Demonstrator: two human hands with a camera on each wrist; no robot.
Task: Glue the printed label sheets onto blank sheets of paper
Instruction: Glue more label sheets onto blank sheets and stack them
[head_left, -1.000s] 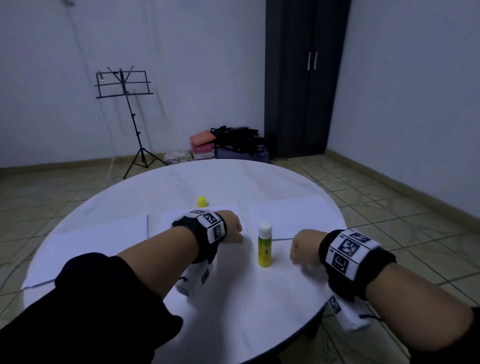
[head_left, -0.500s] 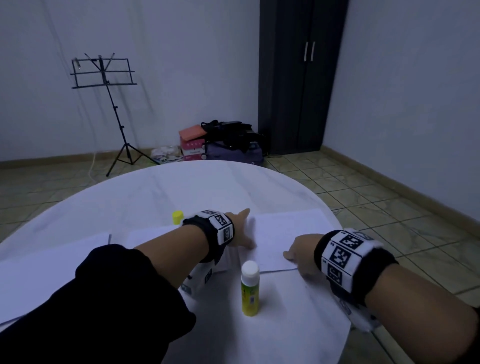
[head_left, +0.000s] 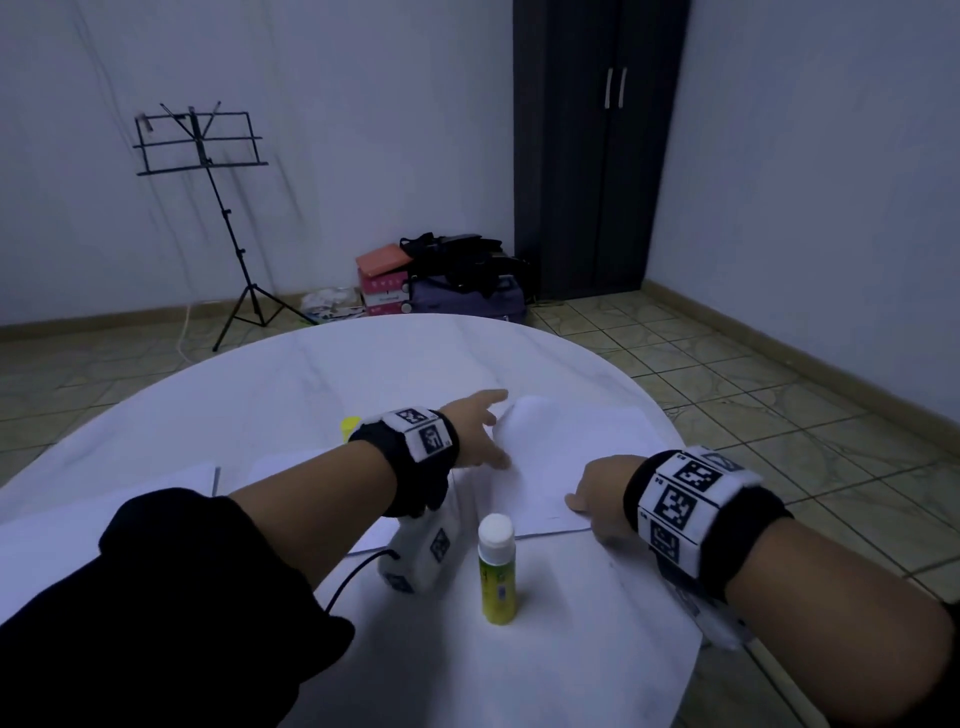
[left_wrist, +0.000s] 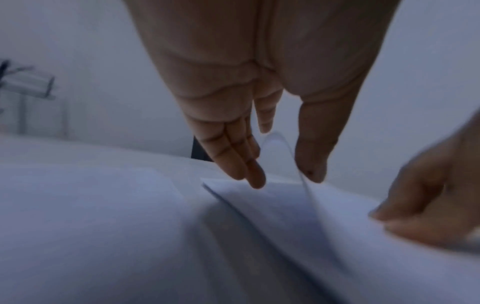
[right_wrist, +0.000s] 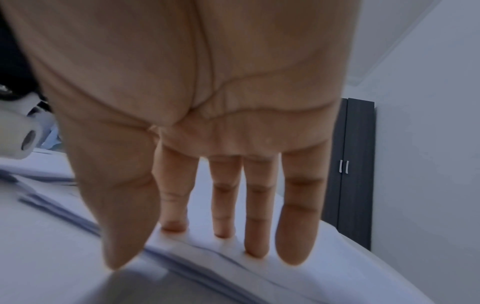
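1. Head view – a round white worktop (head_left: 322, 384) fills the lower middle of the frame. A stack of white paper sheets (head_left: 587, 441) lies right of centre on it. The left hand (head_left: 475, 428) reaches across to the stack's left edge, where the top sheet (head_left: 524, 410) curls upward beside the fingers. The right hand (head_left: 597, 491) rests on the stack's near edge. A glue stick (head_left: 497, 569) with a white cap and yellow-green body stands upright in the lower centre, just in front of the stack and between the two forearms. A small yellow cap (head_left: 350, 426) peeks out behind the left wrist. More white sheets (head_left: 104, 499) lie at the left edge of the frame. A black music stand (head_left: 208, 156) is at the upper left, a dark wardrobe (head_left: 597, 145) at the upper right.

2. Left wrist view – the left hand's fingers (left_wrist: 249, 170) point down at the stack's corner, straight and held together, and the thumb (left_wrist: 311, 162) is set apart from them. The lifted sheet bows up in the gap between thumb and fingers; whether they actually pinch it cannot be told. The right hand shows at the right edge, fingertips down on the paper.

3. Right wrist view – the right hand's fingers (right_wrist: 255, 226) are straight and spread, tips pressing flat on the stack – grasping nothing.
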